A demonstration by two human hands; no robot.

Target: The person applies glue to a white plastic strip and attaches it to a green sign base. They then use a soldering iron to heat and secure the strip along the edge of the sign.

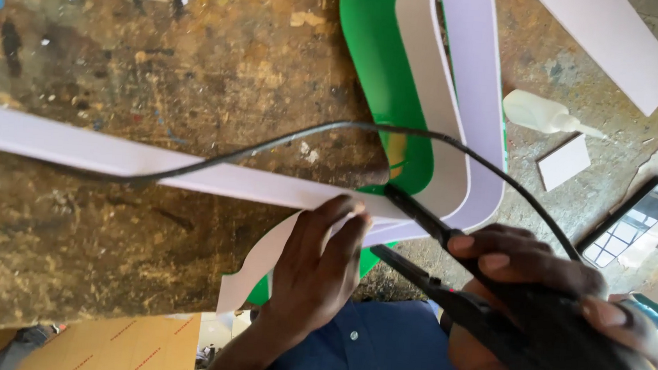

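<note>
left hand (315, 266) pressed flat, fingers spread narrow, on a white plastic strip (112, 156) at the edge of a worn, paint-stained workbench (159, 62); not gripping, just holding it down. right hand (547, 296) was wrapped tight around a black corded tool (491, 315), its thin tip touching the strip just beside the left fingertips (354, 210). black cable (333, 130) looped over the bench. strip curved on into a white-walled, green-faced sign letter (398, 96) hanging off the bench edge. on the floor nearby: white squeeze bottle (542, 114), small white card (564, 162), phone (630, 220), long white sheet (615, 35).
</note>
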